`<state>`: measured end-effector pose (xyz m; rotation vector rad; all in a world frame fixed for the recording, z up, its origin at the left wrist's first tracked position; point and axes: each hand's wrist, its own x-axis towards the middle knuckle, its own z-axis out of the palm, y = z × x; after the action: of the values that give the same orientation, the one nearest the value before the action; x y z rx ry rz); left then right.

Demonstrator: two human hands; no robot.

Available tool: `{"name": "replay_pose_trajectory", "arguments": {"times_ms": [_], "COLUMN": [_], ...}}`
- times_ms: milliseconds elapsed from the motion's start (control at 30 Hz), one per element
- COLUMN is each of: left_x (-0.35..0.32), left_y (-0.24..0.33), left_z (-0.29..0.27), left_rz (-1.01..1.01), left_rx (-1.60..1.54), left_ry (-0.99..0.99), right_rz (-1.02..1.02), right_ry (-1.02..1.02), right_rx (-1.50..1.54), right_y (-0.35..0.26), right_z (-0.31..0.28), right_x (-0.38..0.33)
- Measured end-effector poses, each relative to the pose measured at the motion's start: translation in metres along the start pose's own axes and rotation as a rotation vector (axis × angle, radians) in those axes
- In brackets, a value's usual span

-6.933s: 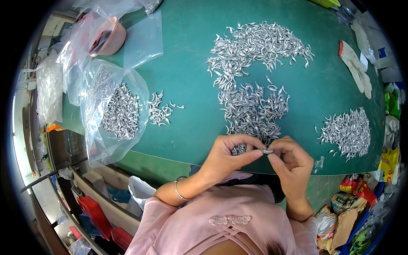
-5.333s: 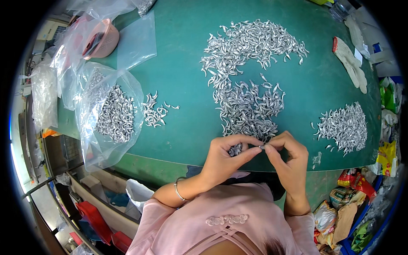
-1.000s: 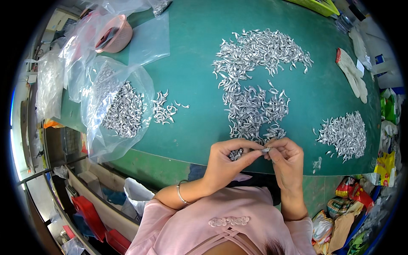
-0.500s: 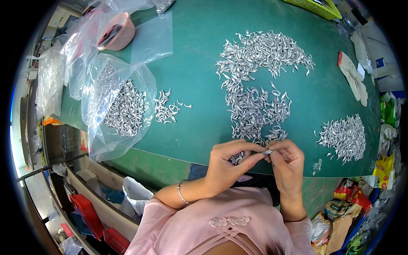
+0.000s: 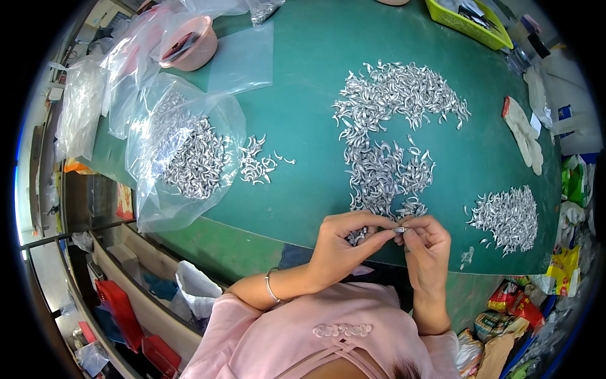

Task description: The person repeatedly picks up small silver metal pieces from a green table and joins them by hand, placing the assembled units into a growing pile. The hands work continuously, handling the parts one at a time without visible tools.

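Note:
My left hand (image 5: 346, 240) is closed, with several small curved silver metal pieces (image 5: 357, 236) cupped in its palm. Between its thumb and fingertips is one more small silver metal piece (image 5: 399, 230). My right hand (image 5: 427, 245) pinches the other end of that same piece, so both hands meet at the table's front edge. Just beyond them lies a large heap of loose curved silver pieces (image 5: 382, 170), spread away across the green table (image 5: 290, 196). To the right is a smaller pile of silver pieces (image 5: 507, 220).
At the left, a clear plastic bag (image 5: 151, 202) holds many silver pieces, with a few scattered beside its mouth. Behind it stands a pink basket (image 5: 201, 50). A white glove (image 5: 522, 136) lies at the right, and a yellow-green tray (image 5: 451, 22) at the far right.
The view has shifted slightly, so the table's contents sit lower in the picture. Both hands keep the same pinch on the small silver piece.

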<state>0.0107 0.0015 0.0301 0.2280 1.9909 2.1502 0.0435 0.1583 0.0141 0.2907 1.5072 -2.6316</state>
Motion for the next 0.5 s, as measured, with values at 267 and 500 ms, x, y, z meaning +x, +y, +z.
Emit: {"name": "replay_pose_trajectory", "arguments": {"times_ms": [267, 500], "left_x": [-0.001, -0.001], "left_y": [0.003, 0.005], "left_z": [-0.003, 0.000], "left_rz": [0.019, -0.047], "left_rx": [-0.006, -0.049], "left_ry": [0.002, 0.006], "right_rz": [0.008, -0.194], "right_ry": [-0.011, 0.010], "right_rx": [0.058, -0.083], "right_y": [0.000, -0.003], "right_z": [0.005, 0.013], "right_x": [0.000, -0.002]}}
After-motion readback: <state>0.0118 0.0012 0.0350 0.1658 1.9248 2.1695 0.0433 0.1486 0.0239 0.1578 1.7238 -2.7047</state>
